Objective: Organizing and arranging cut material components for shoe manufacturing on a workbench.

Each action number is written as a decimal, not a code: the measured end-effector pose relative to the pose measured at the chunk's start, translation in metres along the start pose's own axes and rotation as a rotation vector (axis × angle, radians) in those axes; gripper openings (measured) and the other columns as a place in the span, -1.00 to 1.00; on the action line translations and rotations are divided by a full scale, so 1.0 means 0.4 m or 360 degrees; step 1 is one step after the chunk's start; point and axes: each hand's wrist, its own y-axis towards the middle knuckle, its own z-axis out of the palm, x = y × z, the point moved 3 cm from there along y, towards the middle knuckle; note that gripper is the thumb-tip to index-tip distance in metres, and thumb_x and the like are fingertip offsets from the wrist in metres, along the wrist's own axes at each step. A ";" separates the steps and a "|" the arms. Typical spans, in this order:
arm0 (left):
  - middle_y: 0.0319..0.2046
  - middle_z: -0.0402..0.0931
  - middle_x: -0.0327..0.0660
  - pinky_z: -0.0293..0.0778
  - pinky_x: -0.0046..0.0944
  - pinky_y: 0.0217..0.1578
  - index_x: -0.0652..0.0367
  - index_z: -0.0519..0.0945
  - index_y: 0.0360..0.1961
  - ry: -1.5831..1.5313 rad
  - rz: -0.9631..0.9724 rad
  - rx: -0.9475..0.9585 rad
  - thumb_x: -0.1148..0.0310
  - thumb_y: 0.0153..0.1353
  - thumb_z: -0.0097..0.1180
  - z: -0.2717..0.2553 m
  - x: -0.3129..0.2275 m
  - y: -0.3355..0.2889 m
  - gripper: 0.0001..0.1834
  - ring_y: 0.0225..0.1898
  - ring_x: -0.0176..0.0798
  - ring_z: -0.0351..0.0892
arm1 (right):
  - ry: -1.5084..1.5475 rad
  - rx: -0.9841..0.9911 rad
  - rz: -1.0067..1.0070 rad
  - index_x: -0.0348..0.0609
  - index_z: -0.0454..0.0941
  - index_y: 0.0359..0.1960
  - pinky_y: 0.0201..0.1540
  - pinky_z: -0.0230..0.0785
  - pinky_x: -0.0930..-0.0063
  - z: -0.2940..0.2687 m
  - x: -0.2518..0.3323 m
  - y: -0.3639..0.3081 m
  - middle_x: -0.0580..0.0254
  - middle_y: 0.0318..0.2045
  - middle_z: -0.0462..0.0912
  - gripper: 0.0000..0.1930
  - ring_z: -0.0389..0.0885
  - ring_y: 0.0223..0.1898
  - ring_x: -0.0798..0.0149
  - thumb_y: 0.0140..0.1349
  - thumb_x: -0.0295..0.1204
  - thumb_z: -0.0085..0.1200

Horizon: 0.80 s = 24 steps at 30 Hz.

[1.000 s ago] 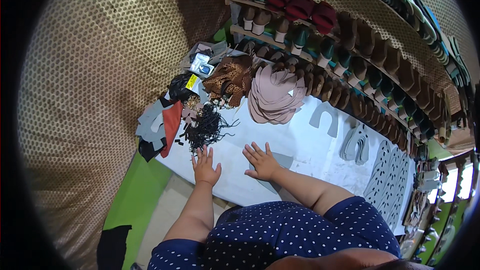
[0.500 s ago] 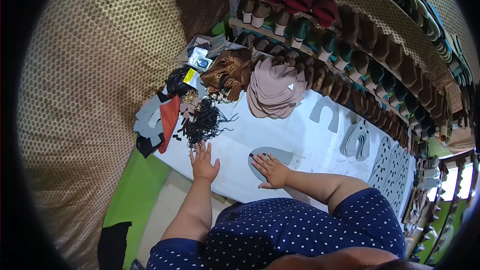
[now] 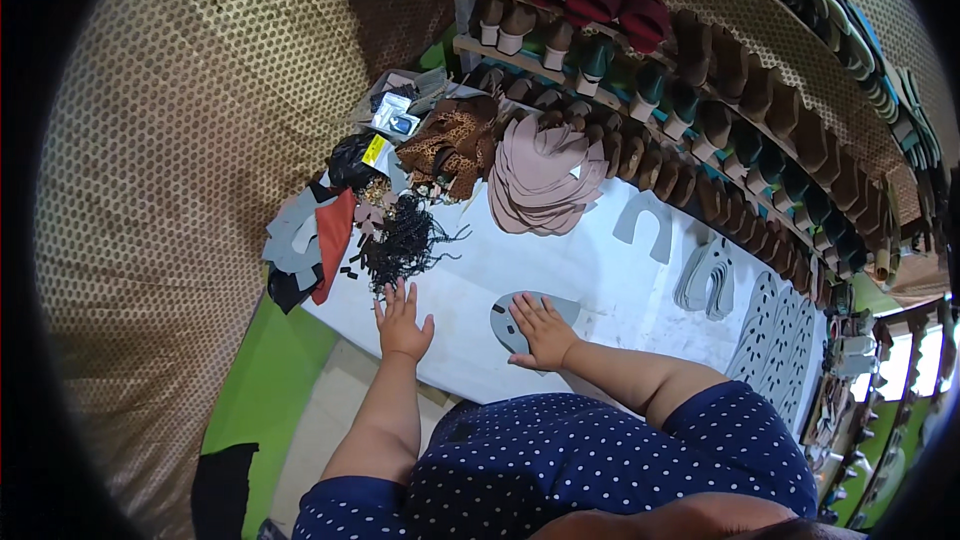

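My left hand (image 3: pixel 402 323) lies flat on the white table (image 3: pixel 620 285), fingers spread, just below a tangle of black cords (image 3: pixel 404 242). My right hand (image 3: pixel 542 331) rests palm down on a grey sole-shaped cutout (image 3: pixel 520 314), fingers apart, holding it against the table. Neither hand grips anything.
A stack of pinkish-brown cutouts (image 3: pixel 545 178) and a leopard-print heap (image 3: pixel 450 143) sit at the table's far side. Grey and red pieces (image 3: pixel 310 235) hang off the left edge. A grey U-shaped piece (image 3: pixel 648 223), grey soles (image 3: pixel 708 278) and perforated sheets (image 3: pixel 775 325) lie to the right. Shelves of shoes (image 3: pixel 700 70) run behind.
My right hand has slid down and right across the table onto the grey cutout, which was not under it a second ago. My left hand has stayed put.
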 end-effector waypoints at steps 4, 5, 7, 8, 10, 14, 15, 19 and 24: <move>0.54 0.00 -0.05 -0.27 0.22 0.49 0.06 0.26 0.46 0.0005 -0.0021 0.0028 0.12 0.18 0.17 0.002 0.004 -0.006 -0.19 0.56 0.08 -0.11 | 0.0049 0.0020 -0.0068 -0.28 -0.03 0.51 0.55 -0.36 -0.04 -0.003 0.006 -0.001 -0.14 0.53 -0.03 0.05 -0.16 0.57 -0.08 0.23 0.32 -0.08; 0.54 0.00 -0.05 -0.27 0.22 0.49 0.06 0.26 0.46 0.0007 -0.0023 0.0025 0.12 0.18 0.17 0.004 0.006 -0.002 -0.19 0.56 0.08 -0.11 | 0.0107 0.0032 -0.0136 -0.27 -0.02 0.51 0.56 -0.36 -0.03 -0.004 0.006 -0.003 -0.13 0.53 -0.03 0.05 -0.15 0.57 -0.07 0.23 0.32 -0.08; 0.54 0.00 -0.06 -0.26 0.22 0.49 0.06 0.26 0.46 0.0003 -0.0014 0.0013 0.11 0.18 0.16 0.005 0.006 -0.005 -0.19 0.56 0.08 -0.11 | 0.0105 -0.0006 -0.0233 -0.26 0.01 0.50 0.56 -0.34 -0.02 -0.002 0.003 -0.012 -0.11 0.52 0.02 0.03 -0.10 0.56 -0.05 0.24 0.30 -0.07; 0.54 0.00 -0.06 -0.26 0.22 0.49 0.06 0.26 0.46 0.0007 -0.0019 0.0018 0.11 0.18 0.16 0.008 0.009 -0.005 -0.19 0.56 0.08 -0.11 | 0.0100 -0.0046 -0.0328 -0.26 0.05 0.49 0.56 -0.33 -0.01 -0.002 0.004 -0.017 -0.10 0.51 0.07 0.01 -0.06 0.56 -0.04 0.24 0.29 -0.05; 0.55 -0.02 -0.11 -0.28 0.24 0.49 0.02 0.24 0.47 0.0040 -0.0024 0.0019 0.05 0.20 0.14 0.012 0.009 0.001 -0.18 0.56 0.04 -0.12 | 0.0139 -0.0019 -0.0405 -0.25 0.09 0.48 0.56 -0.30 -0.02 0.004 -0.005 -0.022 -0.08 0.49 0.12 -0.02 -0.02 0.55 -0.03 0.24 0.27 -0.03; 0.55 -0.02 -0.12 -0.28 0.24 0.49 0.01 0.24 0.48 0.0046 -0.0011 0.0024 0.05 0.20 0.13 0.012 0.009 0.000 -0.18 0.57 0.04 -0.13 | 0.0143 -0.0008 -0.0472 -0.25 0.19 0.44 0.56 -0.24 -0.03 0.013 -0.005 -0.023 -0.02 0.46 0.22 -0.09 0.07 0.52 0.02 0.25 0.21 0.00; 0.55 -0.02 -0.12 -0.28 0.24 0.49 0.01 0.24 0.48 0.0042 -0.0009 0.0026 0.04 0.20 0.13 0.011 0.009 0.000 -0.18 0.57 0.04 -0.13 | 0.0142 -0.0007 -0.0472 -0.25 0.19 0.44 0.56 -0.24 -0.03 0.015 -0.004 -0.022 -0.02 0.46 0.22 -0.09 0.07 0.52 0.02 0.25 0.21 0.00; 0.55 -0.02 -0.12 -0.29 0.23 0.49 0.01 0.24 0.48 0.0036 -0.0022 0.0039 0.04 0.21 0.13 0.007 0.010 -0.003 -0.18 0.57 0.03 -0.13 | 0.0171 -0.0004 -0.0478 -0.19 0.22 0.44 0.55 -0.25 -0.06 0.016 -0.005 -0.020 0.02 0.48 0.20 -0.12 0.07 0.53 0.03 0.25 0.20 0.00; 0.54 0.01 -0.06 -0.26 0.23 0.48 0.07 0.26 0.46 -0.0005 0.0004 0.0004 0.09 0.17 0.16 0.010 0.013 -0.001 -0.18 0.56 0.08 -0.11 | 0.0295 -0.0070 -0.0504 -0.04 0.26 0.44 0.52 -0.28 -0.23 -0.013 0.004 -0.017 0.11 0.49 0.19 -0.14 0.07 0.53 0.04 0.23 0.23 0.01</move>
